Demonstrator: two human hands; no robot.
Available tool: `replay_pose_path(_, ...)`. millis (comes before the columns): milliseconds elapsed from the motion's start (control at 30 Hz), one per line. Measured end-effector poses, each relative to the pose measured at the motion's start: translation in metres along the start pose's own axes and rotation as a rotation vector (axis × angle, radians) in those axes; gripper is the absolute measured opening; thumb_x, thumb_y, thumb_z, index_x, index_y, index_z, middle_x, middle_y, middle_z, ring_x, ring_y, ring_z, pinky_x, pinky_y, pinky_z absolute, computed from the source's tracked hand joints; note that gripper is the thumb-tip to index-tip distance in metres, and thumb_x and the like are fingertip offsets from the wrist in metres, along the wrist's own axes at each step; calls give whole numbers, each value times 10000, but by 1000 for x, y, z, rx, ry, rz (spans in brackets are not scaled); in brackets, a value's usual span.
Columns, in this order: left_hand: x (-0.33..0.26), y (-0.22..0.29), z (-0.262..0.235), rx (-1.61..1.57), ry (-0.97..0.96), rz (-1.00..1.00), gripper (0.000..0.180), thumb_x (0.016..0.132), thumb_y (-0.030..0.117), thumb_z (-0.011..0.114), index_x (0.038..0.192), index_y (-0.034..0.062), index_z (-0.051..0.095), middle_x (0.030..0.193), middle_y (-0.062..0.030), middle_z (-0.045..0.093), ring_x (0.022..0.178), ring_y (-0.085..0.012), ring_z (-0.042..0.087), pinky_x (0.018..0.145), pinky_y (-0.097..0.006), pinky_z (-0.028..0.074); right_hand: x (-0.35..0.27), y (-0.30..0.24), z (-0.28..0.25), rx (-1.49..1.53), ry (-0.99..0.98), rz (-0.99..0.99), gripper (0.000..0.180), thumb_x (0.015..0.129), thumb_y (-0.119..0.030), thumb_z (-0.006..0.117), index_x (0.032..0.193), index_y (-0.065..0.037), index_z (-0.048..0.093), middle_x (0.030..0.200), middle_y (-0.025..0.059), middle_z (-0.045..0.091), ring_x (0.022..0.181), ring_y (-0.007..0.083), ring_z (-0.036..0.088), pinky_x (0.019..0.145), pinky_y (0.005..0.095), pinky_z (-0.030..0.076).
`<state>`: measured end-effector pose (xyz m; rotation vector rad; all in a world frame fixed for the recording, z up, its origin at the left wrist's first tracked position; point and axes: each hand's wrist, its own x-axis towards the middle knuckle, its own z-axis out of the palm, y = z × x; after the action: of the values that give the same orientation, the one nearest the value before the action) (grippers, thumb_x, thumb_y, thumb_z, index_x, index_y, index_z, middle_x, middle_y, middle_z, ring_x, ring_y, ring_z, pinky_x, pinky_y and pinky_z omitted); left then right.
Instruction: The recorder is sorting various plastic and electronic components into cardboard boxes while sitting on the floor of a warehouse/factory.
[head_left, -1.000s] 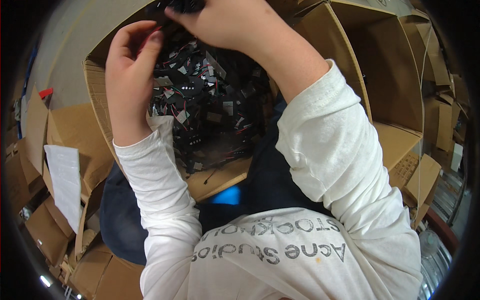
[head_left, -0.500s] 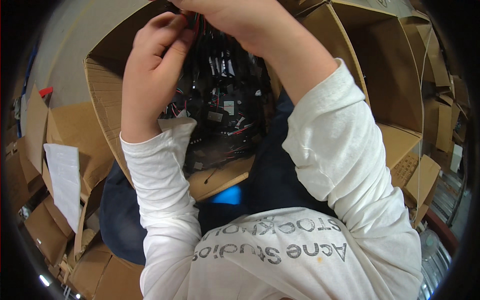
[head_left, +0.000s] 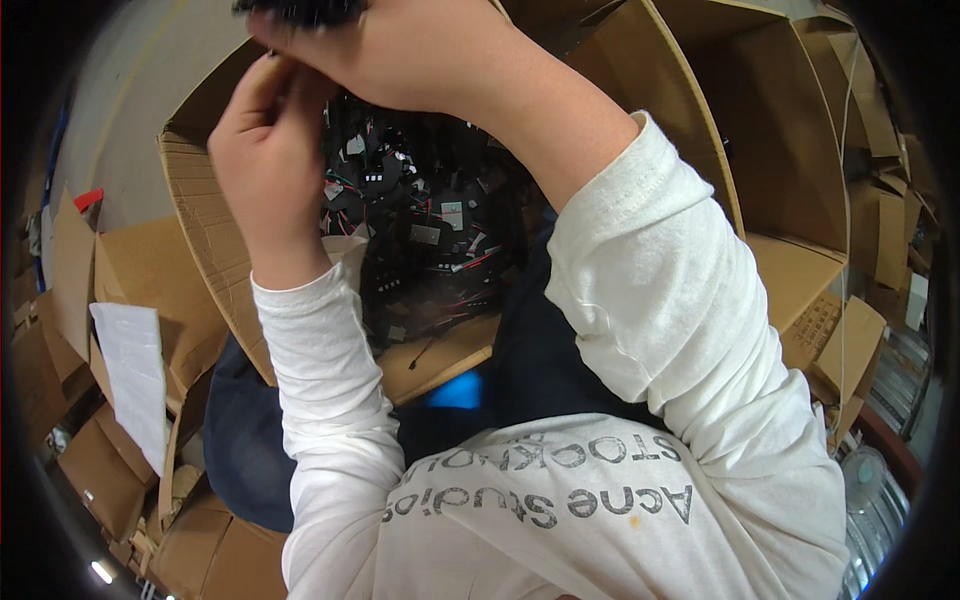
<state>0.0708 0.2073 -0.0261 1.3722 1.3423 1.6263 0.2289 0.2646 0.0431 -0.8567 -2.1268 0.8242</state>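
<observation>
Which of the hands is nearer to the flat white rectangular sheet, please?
Left: in the picture, the left hand is above and right of the flat white rectangular sheet, apart from it; the right hand is higher and farther right.

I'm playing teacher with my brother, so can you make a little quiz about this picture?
1. What colour are the sleeves?
A) red
B) white
C) green
2. True or false: both hands are resting in the person's lap.
3. Fill in: the cardboard box holds lots of dark parts with thin, coloured ____.

Key:
1. B.
2. False. The left hand and right hand are close together near the box's far side, and the right one holds a dark, blurred thing.
3. Wires.
</observation>
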Motion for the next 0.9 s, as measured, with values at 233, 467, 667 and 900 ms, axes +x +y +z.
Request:
replay_pose_path(233,36,-118,-62,198,169,-315,192,1012,214,630,1070,52,716,886,-34,720,714,-88,604,638,-241,489,8,-26,2,-372,338,539,404,1064,-360,562,971,28,632,839,171,691,863,289,706,773,427,547)
replay_pose_path(467,-112,-318,-110,1181,-185,-308,405,916,268,665,1284,104,635,1019,-288,704,1018,-452,675,958,-495,520,10,-51,31,-497,277,577,315,948,-217,712,1110,53,693,1035,241,735,1026,388,692,909,431,520)
replay_pose_path(667,-96,-308,-92,943,-269,-571,163,836,127,624,959,21,624,974,-250,718,979,-443,683,868,-498,530,25,36,50,-250,353,596,278,951,-197,691,1055,61,698,986,255,729,1007,417,685,879,437,525)
replay_pose_path(900,-105,-316,-193,1003,-663,-777,167,799,186,682,838,28,718,819,-184,709,777,-330,697,750,-406,541,5,-22,-5,287,139,303,275,958,-197,683,1068,54,707,1018,252,730,1015,407,688,896,433,523)
